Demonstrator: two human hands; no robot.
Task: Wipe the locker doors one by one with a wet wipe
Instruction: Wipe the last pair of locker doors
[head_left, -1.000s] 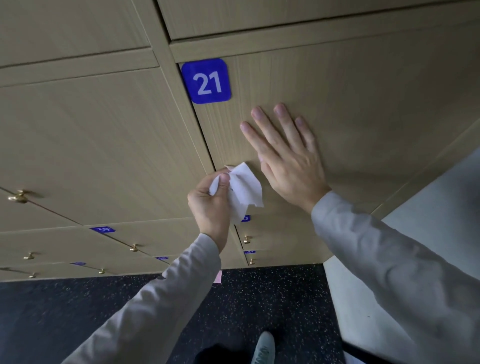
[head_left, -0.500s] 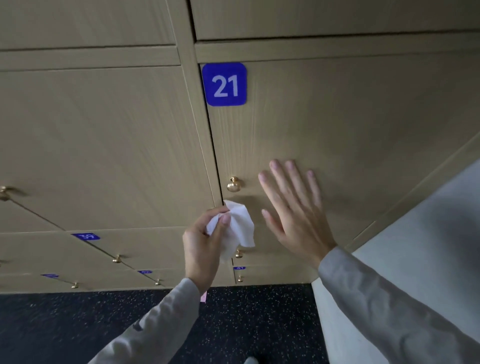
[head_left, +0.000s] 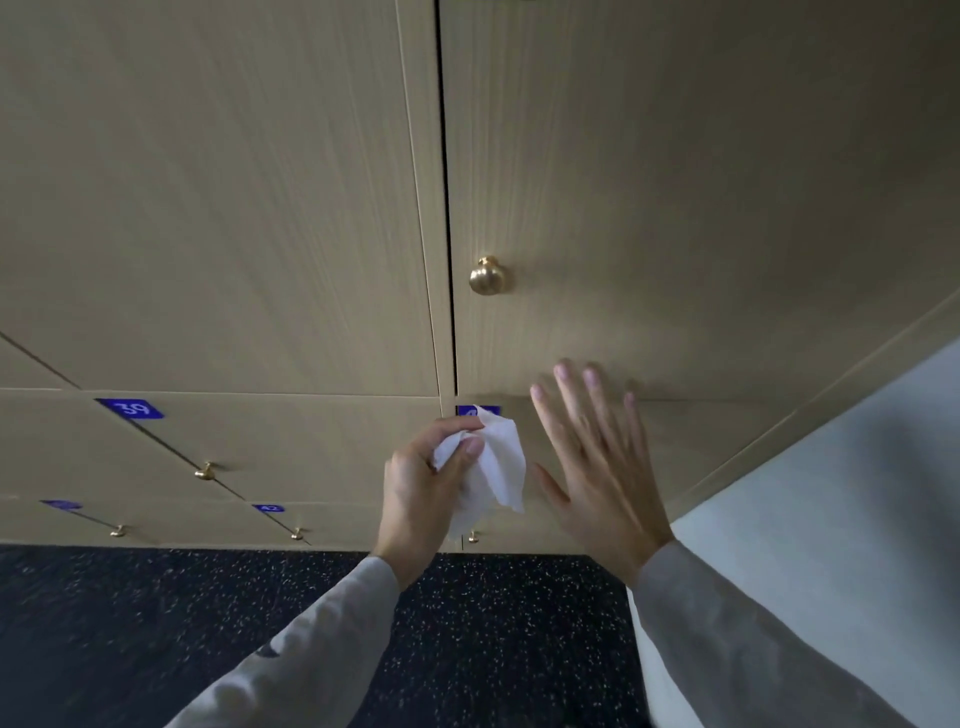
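Head view: crumpled white wet wipe (head_left: 491, 467) (limp, creased) in left hand (head_left: 421, 499) grip.

Both arms wear long light grey sleeves, the left sleeve (head_left: 311, 644) and the right sleeve (head_left: 753, 649), each ending at the wrist. The cloth looks smooth and plain, with soft folds. Both hands are bare, without gloves; no rings or watch show.

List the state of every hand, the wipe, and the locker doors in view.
left hand: grips the wet wipe.
right hand: open, fingers spread, holds nothing.
wet wipe: crumpled, in the left hand.
locker door with the brass knob: closed.
door 39: closed.
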